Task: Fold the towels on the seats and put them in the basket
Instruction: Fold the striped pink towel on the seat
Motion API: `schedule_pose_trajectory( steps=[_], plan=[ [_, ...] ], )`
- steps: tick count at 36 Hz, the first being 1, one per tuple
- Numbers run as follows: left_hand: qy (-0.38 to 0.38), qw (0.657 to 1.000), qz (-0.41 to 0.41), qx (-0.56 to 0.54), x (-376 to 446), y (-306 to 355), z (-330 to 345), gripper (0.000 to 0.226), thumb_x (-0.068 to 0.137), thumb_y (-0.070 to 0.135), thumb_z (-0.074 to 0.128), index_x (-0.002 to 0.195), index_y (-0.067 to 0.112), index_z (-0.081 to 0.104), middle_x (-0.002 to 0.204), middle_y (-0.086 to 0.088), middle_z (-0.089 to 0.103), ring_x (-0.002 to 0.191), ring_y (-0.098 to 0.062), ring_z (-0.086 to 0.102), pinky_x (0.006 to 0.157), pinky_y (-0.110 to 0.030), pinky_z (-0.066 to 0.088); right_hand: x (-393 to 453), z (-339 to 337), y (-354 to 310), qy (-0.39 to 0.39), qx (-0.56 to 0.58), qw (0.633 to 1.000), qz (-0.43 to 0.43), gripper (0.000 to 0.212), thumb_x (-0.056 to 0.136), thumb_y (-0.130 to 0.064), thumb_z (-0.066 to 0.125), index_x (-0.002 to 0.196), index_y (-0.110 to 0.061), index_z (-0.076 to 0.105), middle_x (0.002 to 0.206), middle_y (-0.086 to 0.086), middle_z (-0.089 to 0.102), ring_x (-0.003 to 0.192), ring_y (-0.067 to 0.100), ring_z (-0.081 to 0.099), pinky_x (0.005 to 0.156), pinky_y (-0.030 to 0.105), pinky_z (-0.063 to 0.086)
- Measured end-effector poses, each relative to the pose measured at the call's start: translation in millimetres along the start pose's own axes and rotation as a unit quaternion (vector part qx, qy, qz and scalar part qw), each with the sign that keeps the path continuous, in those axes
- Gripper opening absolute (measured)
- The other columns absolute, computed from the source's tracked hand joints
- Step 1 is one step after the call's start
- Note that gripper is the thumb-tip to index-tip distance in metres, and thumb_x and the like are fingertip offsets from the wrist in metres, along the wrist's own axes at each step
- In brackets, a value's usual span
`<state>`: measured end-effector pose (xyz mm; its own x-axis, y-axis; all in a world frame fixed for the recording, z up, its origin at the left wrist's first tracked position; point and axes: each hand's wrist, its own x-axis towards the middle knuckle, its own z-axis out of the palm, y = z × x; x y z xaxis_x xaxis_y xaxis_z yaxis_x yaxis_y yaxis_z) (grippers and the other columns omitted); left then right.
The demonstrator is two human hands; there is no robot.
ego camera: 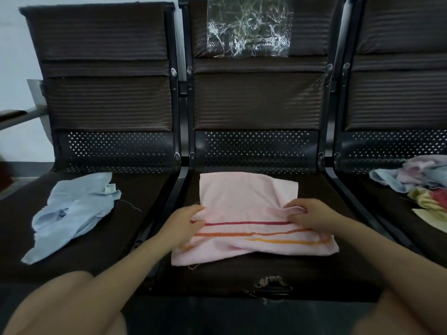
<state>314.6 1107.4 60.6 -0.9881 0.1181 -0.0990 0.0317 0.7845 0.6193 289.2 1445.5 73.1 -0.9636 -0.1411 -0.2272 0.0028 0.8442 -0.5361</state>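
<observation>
A sheet of crinkled clear plastic (248, 30) is stuck to the upper backrest (258, 100) of the middle chair. Perforated black metal panels (256, 151) span the lower backs. At the front edge of that chair's cushion, a torn patch (271, 282) exposes pale padding. A pale wall (14, 56) stands at far left.

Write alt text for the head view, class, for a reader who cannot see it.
Two hands, left and right, grip a pink towel on the middle seat. A blue towel lies left; a towel heap lies right.
</observation>
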Motion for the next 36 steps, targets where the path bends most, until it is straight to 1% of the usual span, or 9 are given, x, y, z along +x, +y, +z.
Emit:
schedule_pose_trajectory(
  steps=[4,9,14,21,25,28,30,33,36],
  plan=[
    [-0.050,0.998,0.041,0.009,-33.9,-1.6,0.2,0.030,0.091,0.019,0.059,0.114,0.038,0.061,0.104,0.017,0.065,0.091,0.003,0.059,0.081,-0.020,0.050,-22.5,-1.1,1.6,-0.031,-0.007,0.999,-0.009,0.022,0.083,-0.024,0.069,0.104,-0.031,0.068,0.101,-0.011,0.066,0.095,0.007,0.061,0.079,0.019,0.050],
    [-0.086,0.993,0.073,0.032,-62.2,1.7,-6.3,0.031,0.091,0.021,0.060,0.113,0.043,0.058,0.107,0.017,0.060,0.097,0.001,0.057,0.080,-0.010,0.044,-57.0,-6.1,2.1,-0.075,-0.012,0.997,-0.005,0.018,0.084,-0.034,0.070,0.101,-0.031,0.071,0.100,-0.015,0.066,0.095,0.001,0.059,0.078,0.015,0.047],
    [-0.056,0.990,0.074,0.109,-61.8,8.0,-27.9,0.031,0.092,0.028,0.060,0.121,0.038,0.060,0.101,0.014,0.052,0.090,-0.001,0.053,0.074,-0.012,0.040,-76.2,-12.9,3.5,0.039,0.041,0.996,-0.062,0.008,0.084,-0.021,0.072,0.084,-0.028,0.068,0.092,-0.008,0.063,0.088,0.009,0.058,0.073,0.015,0.043],
    [-0.011,0.994,0.097,0.047,-52.4,20.4,-56.7,0.033,0.088,0.022,0.066,0.103,0.050,0.059,0.098,0.027,0.057,0.091,0.014,0.052,0.072,-0.007,0.039,-76.6,-23.8,-12.7,0.077,0.198,0.975,-0.061,0.006,0.088,-0.024,0.068,0.086,-0.021,0.073,0.087,0.004,0.070,0.084,0.023,0.067,0.072,0.029,0.053],
    [0.029,0.993,0.099,0.063,-38.9,20.8,-67.6,0.031,0.089,0.019,0.065,0.109,0.042,0.064,0.098,0.029,0.056,0.092,0.010,0.052,0.075,-0.010,0.039,-66.8,-30.7,-24.2,0.134,0.270,0.952,-0.045,0.005,0.090,-0.023,0.067,0.090,-0.022,0.072,0.089,0.004,0.070,0.082,0.019,0.067,0.065,0.023,0.049],
    [0.037,0.994,0.096,0.026,-22.8,25.9,-75.0,0.030,0.089,0.018,0.064,0.103,0.044,0.062,0.098,0.025,0.061,0.092,0.006,0.056,0.075,-0.014,0.043,-52.2,-39.5,-27.4,0.161,0.313,0.936,-0.022,0.007,0.090,-0.023,0.066,0.095,-0.026,0.070,0.090,0.002,0.069,0.081,0.020,0.065,0.063,0.032,0.053],
    [0.041,0.995,0.088,-0.002,-5.6,31.4,-80.4,0.028,0.090,0.019,0.063,0.102,0.045,0.061,0.098,0.021,0.064,0.090,0.003,0.058,0.071,-0.014,0.043,-35.7,-46.8,-25.9,0.163,0.300,0.940,-0.001,0.013,0.089,-0.025,0.067,0.102,-0.026,0.069,0.093,0.002,0.068,0.083,0.022,0.065,0.062,0.036,0.053],
    [0.058,0.995,0.064,-0.047,28.5,38.7,-84.1,0.026,0.090,0.017,0.063,0.110,0.033,0.065,0.099,0.008,0.067,0.089,-0.004,0.061,0.073,-0.018,0.047,-5.9,-55.7,-21.4,0.158,0.258,0.953,0.030,0.019,0.090,-0.024,0.066,0.109,-0.021,0.069,0.091,-0.001,0.066,0.079,0.016,0.061,0.057,0.028,0.049],
    [0.050,0.996,0.036,-0.070,63.9,40.0,-78.5,0.029,0.090,0.015,0.062,0.118,0.022,0.065,0.102,0.005,0.066,0.089,-0.004,0.060,0.068,-0.015,0.045,21.5,-59.2,-14.2,0.093,0.133,0.986,0.047,0.027,0.092,-0.026,0.064,0.119,-0.019,0.067,0.102,-0.005,0.065,0.085,0.007,0.058,0.074,0.023,0.046]
  ],
)
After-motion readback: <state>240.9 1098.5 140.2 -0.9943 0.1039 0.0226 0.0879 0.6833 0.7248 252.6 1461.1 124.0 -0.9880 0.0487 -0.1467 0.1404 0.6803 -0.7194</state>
